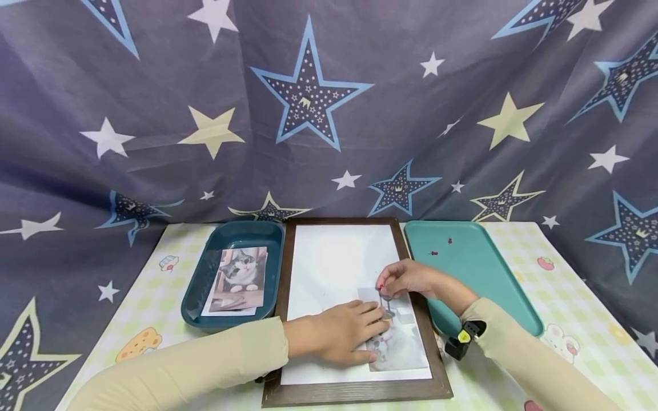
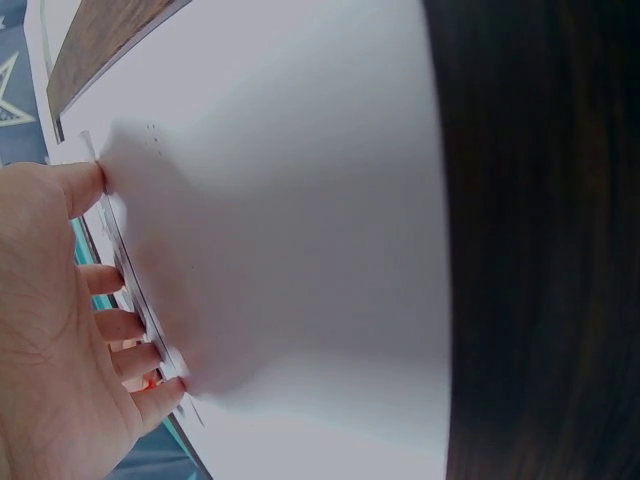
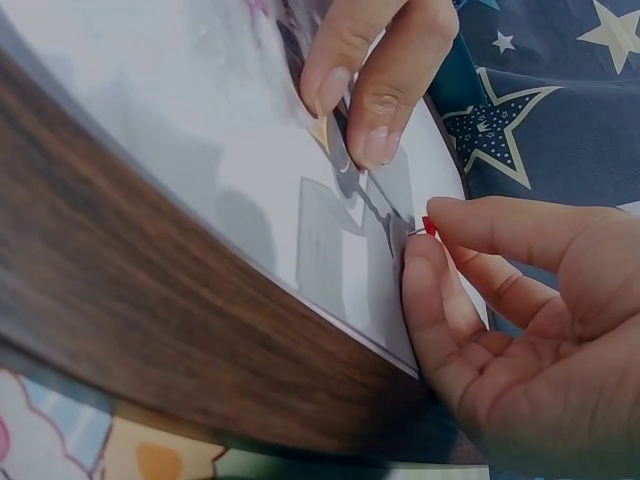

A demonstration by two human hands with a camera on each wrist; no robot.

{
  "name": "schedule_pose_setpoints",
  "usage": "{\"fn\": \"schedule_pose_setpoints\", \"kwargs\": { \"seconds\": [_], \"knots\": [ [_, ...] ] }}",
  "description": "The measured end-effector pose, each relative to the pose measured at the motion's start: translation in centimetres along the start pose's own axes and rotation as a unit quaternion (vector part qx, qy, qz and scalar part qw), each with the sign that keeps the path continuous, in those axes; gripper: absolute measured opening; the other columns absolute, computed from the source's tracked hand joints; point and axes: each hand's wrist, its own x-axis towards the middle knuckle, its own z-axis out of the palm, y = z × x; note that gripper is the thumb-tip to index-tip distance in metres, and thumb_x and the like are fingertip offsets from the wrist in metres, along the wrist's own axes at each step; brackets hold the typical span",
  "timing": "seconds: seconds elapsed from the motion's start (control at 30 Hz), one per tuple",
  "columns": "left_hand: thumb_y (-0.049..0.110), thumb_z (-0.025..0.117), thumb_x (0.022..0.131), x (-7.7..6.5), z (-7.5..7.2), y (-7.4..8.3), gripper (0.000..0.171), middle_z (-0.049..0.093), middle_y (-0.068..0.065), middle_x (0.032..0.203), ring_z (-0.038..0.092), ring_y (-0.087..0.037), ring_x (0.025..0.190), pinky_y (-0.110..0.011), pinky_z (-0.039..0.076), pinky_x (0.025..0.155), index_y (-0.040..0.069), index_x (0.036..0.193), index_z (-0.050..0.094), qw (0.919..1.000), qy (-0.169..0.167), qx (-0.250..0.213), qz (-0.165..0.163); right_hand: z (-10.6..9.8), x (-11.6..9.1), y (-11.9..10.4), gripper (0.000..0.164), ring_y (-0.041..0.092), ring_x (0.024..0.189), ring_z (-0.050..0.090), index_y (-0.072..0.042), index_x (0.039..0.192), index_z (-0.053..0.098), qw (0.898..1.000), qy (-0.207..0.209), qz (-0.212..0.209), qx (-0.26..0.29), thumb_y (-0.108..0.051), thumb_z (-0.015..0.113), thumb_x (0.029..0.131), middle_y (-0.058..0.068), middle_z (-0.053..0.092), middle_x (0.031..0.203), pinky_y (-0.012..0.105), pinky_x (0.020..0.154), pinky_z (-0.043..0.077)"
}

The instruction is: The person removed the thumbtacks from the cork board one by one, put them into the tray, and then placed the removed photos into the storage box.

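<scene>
My left hand (image 1: 345,332) lies palm down with its fingers extended, their tips pressing on a pale photo (image 1: 403,349) at the lower right of a white board (image 1: 329,257) in a brown wooden frame (image 1: 354,391). Just beyond those fingertips, my right hand (image 1: 408,278) pinches a red push pin (image 3: 430,226) between thumb and index finger. In the right wrist view the pin's needle points at the photo's upper part, right at its surface. Part of the photo is hidden under the left hand.
Left of the frame stands a dark blue tray (image 1: 193,299) holding a stack of cat photos (image 1: 244,277). A teal tray (image 1: 480,268) on the right bears two red push pins (image 1: 434,253). A starry curtain (image 1: 329,171) hangs behind the checked tablecloth (image 1: 565,308).
</scene>
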Motion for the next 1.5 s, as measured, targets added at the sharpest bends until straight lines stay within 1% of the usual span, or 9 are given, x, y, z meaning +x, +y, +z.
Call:
{"fn": "schedule_pose_setpoints", "kwargs": {
  "seconds": [0.23,0.63,0.83,1.07,1.23,1.5],
  "knots": [
    [0.056,0.031,0.107,0.07,0.18,0.17,0.066,0.037,-0.005,0.163,0.033,-0.022,0.153,-0.036,0.034,0.124,0.016,0.160,0.032,0.9997,0.015,0.014,0.012,0.16,-0.62,0.22,0.018,0.014,0.080,0.063,0.007,0.104,0.068,1.000,0.004,-0.008,0.002,-0.004,0.070,0.091,-0.001,0.068,0.081,0.026,0.075,0.056],
    [0.055,0.031,0.107,0.04,0.02,0.14,0.066,0.037,-0.006,0.164,0.033,-0.024,0.153,-0.037,0.034,0.124,0.016,0.160,0.032,0.9998,0.014,0.013,0.010,0.02,-0.53,0.19,0.019,0.014,0.079,0.063,0.008,0.105,0.068,1.000,0.003,-0.008,0.006,-0.003,0.071,0.089,-0.001,0.070,0.082,0.026,0.074,0.056],
    [0.057,0.032,0.107,0.03,0.05,0.17,0.067,0.036,-0.005,0.164,0.033,-0.023,0.153,-0.037,0.033,0.124,0.016,0.160,0.032,0.9999,0.011,0.008,0.004,-0.10,-0.28,0.15,0.017,0.013,0.076,0.062,0.008,0.105,0.069,1.000,0.004,-0.003,0.019,-0.003,0.069,0.091,-0.001,0.070,0.083,0.025,0.073,0.056],
    [0.057,0.032,0.107,-0.08,0.12,0.22,0.067,0.037,-0.005,0.164,0.033,-0.023,0.153,-0.037,0.033,0.124,0.017,0.160,0.032,0.9998,0.014,0.016,-0.001,0.00,-0.15,0.13,0.015,0.012,0.074,0.063,0.007,0.105,0.070,0.999,0.009,0.007,0.038,-0.003,0.069,0.093,-0.001,0.070,0.083,0.024,0.072,0.057],
    [0.057,0.032,0.107,-0.08,0.06,0.21,0.067,0.037,-0.005,0.163,0.034,-0.023,0.153,-0.036,0.034,0.124,0.017,0.160,0.033,0.9997,0.015,0.021,0.000,-0.09,-0.11,0.18,0.018,0.012,0.075,0.064,0.009,0.107,0.070,0.999,0.012,0.010,0.044,-0.003,0.069,0.093,-0.002,0.071,0.083,0.024,0.073,0.057],
    [0.057,0.032,0.107,-0.06,0.02,0.23,0.067,0.035,-0.005,0.164,0.032,-0.022,0.153,-0.036,0.033,0.124,0.017,0.161,0.031,0.9998,0.008,0.017,-0.001,-0.08,-0.14,0.28,0.021,0.012,0.074,0.065,0.011,0.108,0.070,0.999,0.016,0.009,0.050,-0.003,0.069,0.093,-0.002,0.071,0.081,0.024,0.072,0.057]
  ]
}}
